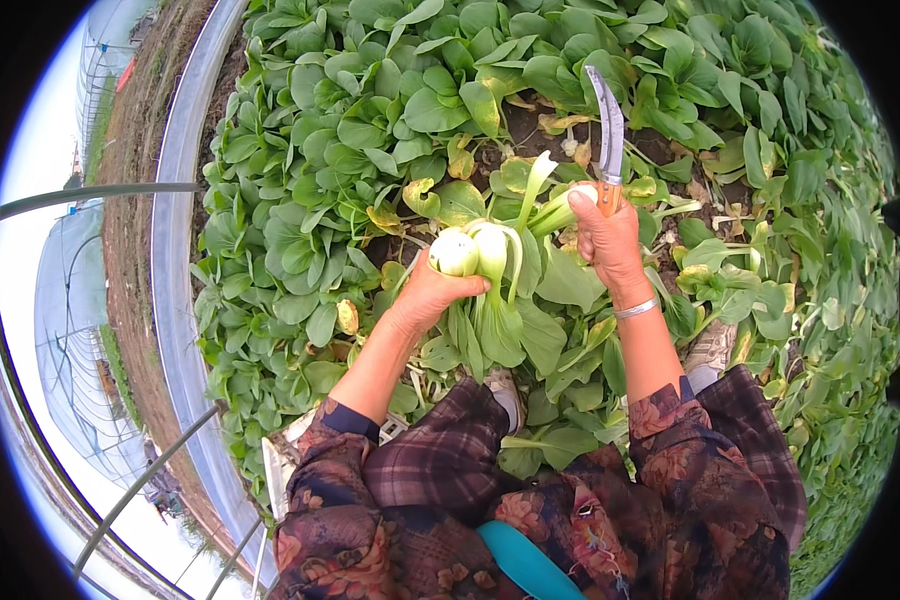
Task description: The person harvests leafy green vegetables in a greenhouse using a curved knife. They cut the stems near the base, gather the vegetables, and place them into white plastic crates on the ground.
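Note:
My left hand (436, 291) grips bok choy (492, 251), its pale rounded bases turned up towards me and its green leaves hanging down. One base has small dark specks. In my right hand (609, 238) is the wooden handle (610, 197) of a small sickle, its curved, stained metal blade (610, 127) pointing up and away from me. The right thumb also presses on a pale green leaf stalk (556, 213) beside the handle. Whether this stalk is still joined to the bunch is hidden.
Dense bok choy plants (300, 157) stand ahead and to the left. Cut and yellowed leaves (720, 281) litter the soil around my shoes (504, 394). Part of a white crate (279, 469) shows by my left elbow. Greenhouse hoops (142, 491) and a plastic-film strip (171, 247) run along the left.

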